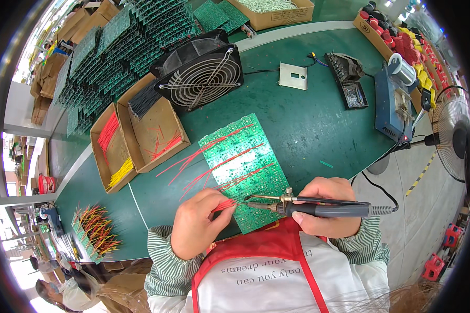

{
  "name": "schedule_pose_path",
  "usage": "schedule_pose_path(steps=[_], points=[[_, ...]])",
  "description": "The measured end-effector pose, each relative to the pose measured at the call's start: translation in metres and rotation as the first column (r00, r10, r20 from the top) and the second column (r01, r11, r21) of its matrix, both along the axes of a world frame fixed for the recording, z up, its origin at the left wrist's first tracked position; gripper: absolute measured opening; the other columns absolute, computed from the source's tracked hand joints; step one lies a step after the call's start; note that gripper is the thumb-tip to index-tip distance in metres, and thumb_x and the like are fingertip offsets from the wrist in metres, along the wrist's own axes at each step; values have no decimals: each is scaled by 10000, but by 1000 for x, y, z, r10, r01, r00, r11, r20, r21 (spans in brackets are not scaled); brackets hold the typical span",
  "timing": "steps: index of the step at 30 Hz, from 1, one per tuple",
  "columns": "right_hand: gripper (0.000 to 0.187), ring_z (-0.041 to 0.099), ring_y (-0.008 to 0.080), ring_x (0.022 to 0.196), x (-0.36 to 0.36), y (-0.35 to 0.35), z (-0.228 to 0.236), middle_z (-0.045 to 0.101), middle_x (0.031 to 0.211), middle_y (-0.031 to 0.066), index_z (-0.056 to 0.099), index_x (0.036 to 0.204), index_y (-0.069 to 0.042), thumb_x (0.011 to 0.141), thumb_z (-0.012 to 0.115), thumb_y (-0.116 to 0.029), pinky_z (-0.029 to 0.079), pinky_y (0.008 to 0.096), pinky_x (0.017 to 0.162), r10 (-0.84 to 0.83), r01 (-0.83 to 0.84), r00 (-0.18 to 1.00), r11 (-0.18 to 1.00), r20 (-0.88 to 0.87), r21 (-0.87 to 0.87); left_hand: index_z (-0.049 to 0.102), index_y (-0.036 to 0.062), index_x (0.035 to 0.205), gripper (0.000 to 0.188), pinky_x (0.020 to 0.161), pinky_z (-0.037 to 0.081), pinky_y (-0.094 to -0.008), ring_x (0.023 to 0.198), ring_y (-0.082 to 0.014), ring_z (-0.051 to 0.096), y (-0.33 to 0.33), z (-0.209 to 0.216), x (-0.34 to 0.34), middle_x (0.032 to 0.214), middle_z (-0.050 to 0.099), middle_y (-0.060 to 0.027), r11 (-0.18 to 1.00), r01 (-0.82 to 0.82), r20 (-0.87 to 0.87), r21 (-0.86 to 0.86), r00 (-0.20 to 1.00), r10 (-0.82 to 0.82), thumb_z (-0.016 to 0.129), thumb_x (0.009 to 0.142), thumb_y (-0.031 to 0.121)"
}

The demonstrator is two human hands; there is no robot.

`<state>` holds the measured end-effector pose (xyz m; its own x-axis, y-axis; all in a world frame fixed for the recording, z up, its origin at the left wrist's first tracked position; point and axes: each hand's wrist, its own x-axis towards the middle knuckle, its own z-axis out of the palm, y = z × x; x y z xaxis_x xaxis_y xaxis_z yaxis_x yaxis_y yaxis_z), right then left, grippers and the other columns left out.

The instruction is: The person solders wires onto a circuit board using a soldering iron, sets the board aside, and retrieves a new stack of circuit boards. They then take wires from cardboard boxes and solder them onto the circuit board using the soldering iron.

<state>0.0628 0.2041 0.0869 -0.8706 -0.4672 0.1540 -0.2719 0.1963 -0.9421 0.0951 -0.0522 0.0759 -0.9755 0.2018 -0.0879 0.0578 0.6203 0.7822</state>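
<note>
A green panel of circuit boards lies tilted on the table in front of me, with rows of red wires running across it and sticking out past its left edge. Pinched in my left hand is a small bundle of red wires, its ends at the panel's lower left edge. My right hand is wrapped round a dark grey soldering iron with a thin solder feed tube along its top. The iron's tip points left over the panel's lower part, close to the bundle's ends; whether they touch I cannot tell.
Beyond the panel stands a black fan. Cardboard trays of red, yellow and dark wires sit left of it, before stacked boards. A wired board lies left. At right stand a blue soldering station and a black tray.
</note>
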Motion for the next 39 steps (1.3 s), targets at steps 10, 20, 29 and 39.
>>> schedule_pose_path(steps=[10, 20, 29, 39], points=[[183, 564, 119, 449, -2, 11, 3, 596, 569, 39, 556, 765, -26, 697, 719, -74, 403, 245, 432, -37, 36, 998, 999, -59, -21, 640, 5, 843, 95, 540, 465, -306, 595, -215, 577, -5, 9, -3, 801, 618, -91, 998, 41, 64, -47, 997, -38, 679, 786, 70], [186, 579, 122, 474, 7, 26, 1, 615, 605, 40, 566, 776, -30, 691, 724, -81, 421, 244, 449, -86, 87, 995, 996, -53, 21, 660, 21, 865, 92, 535, 450, -270, 567, -149, 558, -2, 21, 3, 722, 631, -94, 950, -196, -285, -241, 950, 124, 686, 791, 68], [183, 585, 119, 483, 8, 28, 3, 618, 610, 35, 563, 770, -35, 696, 723, -81, 426, 244, 456, -105, 106, 993, 994, -47, 32, 618, 29, 829, 92, 537, 457, -354, 606, -263, 575, 25, 4, -4, 738, 573, -95, 989, 42, -115, -140, 992, -58, 679, 789, 85], [178, 585, 127, 481, 2, 23, 0, 609, 601, 41, 561, 772, -27, 701, 718, -72, 428, 251, 459, -56, 56, 998, 998, -16, 21, 631, 2, 796, 90, 467, 366, -273, 500, -136, 449, 27, -4, -6, 693, 540, -67, 996, 12, -126, -86, 992, -23, 700, 767, 52]])
